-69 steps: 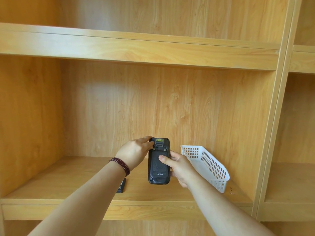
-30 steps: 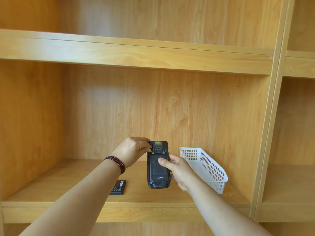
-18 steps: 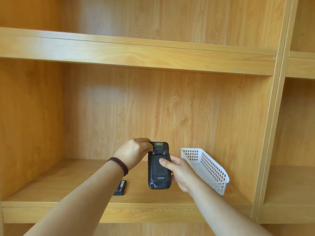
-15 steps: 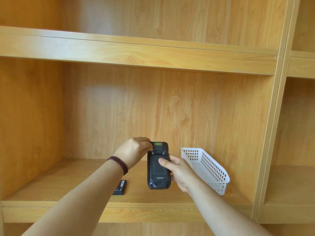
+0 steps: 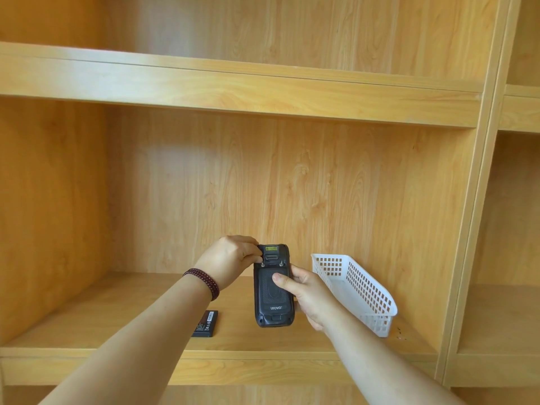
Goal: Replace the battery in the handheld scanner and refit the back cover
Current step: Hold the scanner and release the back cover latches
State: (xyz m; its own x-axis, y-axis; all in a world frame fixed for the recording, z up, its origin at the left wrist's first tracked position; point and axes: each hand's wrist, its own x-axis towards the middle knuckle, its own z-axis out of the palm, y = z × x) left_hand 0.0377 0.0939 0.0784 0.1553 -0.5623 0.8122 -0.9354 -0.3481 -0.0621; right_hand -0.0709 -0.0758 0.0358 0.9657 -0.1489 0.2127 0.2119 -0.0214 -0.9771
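The black handheld scanner point(image 5: 273, 305) is held upright above the shelf with its back towards me and the back cover on it. My right hand point(image 5: 309, 296) grips its right side, thumb pressed flat on the cover. My left hand point(image 5: 230, 260) is at the scanner's top left corner, fingertips pinched at the left of two small latches there. A loose black battery point(image 5: 206, 323) lies flat on the shelf, below my left forearm.
A white perforated plastic basket point(image 5: 359, 290) lies tilted against the back panel, right of the scanner. The wooden shelf board point(image 5: 117, 311) has a side wall at the left, an upright post point(image 5: 467, 229) at the right and another shelf above.
Both hands and the scanner have stayed almost still. My left fingers have curled tighter onto the top left latch since 2.3 s ago.
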